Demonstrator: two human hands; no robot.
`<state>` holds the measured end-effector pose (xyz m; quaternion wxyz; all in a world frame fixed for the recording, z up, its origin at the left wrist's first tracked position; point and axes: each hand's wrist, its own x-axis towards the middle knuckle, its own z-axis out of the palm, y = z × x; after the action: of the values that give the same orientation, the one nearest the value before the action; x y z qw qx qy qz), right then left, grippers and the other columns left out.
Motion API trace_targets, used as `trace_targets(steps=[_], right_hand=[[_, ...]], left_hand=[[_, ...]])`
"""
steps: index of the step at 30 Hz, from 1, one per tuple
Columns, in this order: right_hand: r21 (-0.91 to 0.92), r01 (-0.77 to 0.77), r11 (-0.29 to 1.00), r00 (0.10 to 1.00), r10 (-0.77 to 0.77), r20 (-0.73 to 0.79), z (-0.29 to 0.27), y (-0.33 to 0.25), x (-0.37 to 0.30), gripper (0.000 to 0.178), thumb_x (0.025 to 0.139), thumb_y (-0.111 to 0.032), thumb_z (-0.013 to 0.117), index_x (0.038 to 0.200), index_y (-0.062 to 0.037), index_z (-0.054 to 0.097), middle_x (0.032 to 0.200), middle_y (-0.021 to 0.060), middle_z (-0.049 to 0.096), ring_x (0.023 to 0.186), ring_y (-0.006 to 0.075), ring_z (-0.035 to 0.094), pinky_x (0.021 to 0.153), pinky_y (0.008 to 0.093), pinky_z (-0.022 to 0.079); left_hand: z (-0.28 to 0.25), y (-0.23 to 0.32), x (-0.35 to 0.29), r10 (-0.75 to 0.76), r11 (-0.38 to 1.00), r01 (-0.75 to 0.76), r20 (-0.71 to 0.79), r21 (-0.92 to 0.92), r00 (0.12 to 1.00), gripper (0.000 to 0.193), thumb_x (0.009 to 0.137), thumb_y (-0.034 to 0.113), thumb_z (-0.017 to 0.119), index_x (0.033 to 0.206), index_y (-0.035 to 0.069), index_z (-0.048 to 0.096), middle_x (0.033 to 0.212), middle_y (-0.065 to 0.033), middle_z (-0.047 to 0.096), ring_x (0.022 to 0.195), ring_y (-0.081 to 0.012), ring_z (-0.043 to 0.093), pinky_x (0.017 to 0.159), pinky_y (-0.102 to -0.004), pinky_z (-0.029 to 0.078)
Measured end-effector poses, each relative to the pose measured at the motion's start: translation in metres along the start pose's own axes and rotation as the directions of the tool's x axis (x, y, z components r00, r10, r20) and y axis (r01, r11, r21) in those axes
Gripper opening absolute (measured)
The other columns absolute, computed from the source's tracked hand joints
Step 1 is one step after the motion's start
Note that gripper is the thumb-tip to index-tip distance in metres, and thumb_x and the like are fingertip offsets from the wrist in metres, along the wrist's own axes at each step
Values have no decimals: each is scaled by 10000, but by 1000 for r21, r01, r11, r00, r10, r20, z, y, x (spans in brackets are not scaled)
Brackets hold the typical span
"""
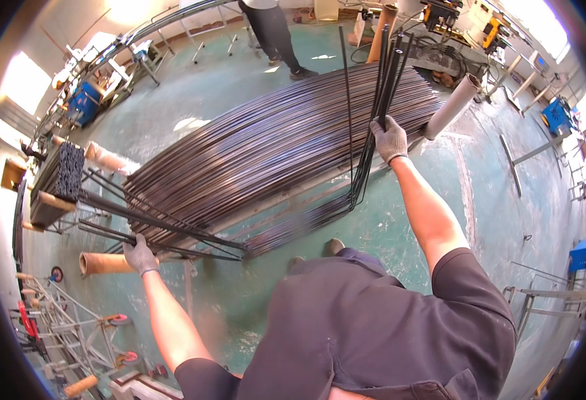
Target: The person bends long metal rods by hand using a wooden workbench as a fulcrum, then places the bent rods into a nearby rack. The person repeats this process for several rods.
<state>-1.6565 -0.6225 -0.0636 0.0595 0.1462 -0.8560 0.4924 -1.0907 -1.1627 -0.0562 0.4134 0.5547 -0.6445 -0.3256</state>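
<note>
Both my hands wear grey knitted gloves. My right hand (pixel 391 139) is wrapped round the upright legs of several thin black metal rods bent into a U shape (pixel 300 223). Their middle stretch runs low in front of my shoes, and their other legs point out to the left. Over there my left hand (pixel 140 257) is closed at the lower left legs, its fingers partly hidden. Just beyond the bent rods lies a wide layer of long, dark straight rods (pixel 266 140). One bent leg stands apart from the bundle, left of my right hand.
A brown cardboard tube (pixel 100 264) lies beside my left hand; a pale tube (pixel 453 107) slants at the right end of the layer. Another person's legs (pixel 273 33) stand on the far side. Wheeled metal frames (pixel 93 327) are at lower left, blue machines (pixel 560 117) at right.
</note>
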Motion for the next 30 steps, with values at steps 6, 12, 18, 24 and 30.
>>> trace_targets(steps=[6,12,18,24,30], right_hand=[[-240,-71,968,997,76,12,-1,-11,12,425,977,-463,720,1192,-97,717,1081,246,750,1091,451,694,925,517,551],[-275,-77,958,996,88,29,17,-58,7,417,983,-439,678,1225,-103,732,1148,220,749,1123,446,693,937,497,555],[-366,-50,929,998,37,-42,24,-32,8,447,988,-496,651,1183,-103,738,1095,210,766,1081,451,709,904,519,555],[-443,-77,893,997,70,-31,19,-27,18,479,994,-546,652,1185,-113,732,1110,204,767,1088,430,714,918,509,551],[-431,-78,899,997,69,-38,6,-18,14,473,999,-529,671,1144,-82,727,1074,174,775,1036,398,723,910,468,539]], left_hand=[[31,35,-3,-88,994,92,61,-55,994,323,976,100,691,1254,-61,659,1163,-105,731,1032,-229,647,980,-368,498],[8,8,17,33,996,-39,75,82,997,398,925,139,702,1288,-21,690,1204,-124,762,1067,-249,694,998,-383,520],[2,-2,21,45,995,-42,-26,86,999,339,874,144,777,1180,5,737,1138,-133,801,1064,-272,749,993,-396,546],[1,-11,14,-25,998,24,-26,-56,999,470,871,141,778,1293,-46,687,1180,-164,776,1092,-246,731,1007,-366,541],[25,13,-10,-74,997,74,-32,-3,997,497,870,111,778,1324,-54,663,1166,-152,768,1079,-234,719,994,-354,541]])
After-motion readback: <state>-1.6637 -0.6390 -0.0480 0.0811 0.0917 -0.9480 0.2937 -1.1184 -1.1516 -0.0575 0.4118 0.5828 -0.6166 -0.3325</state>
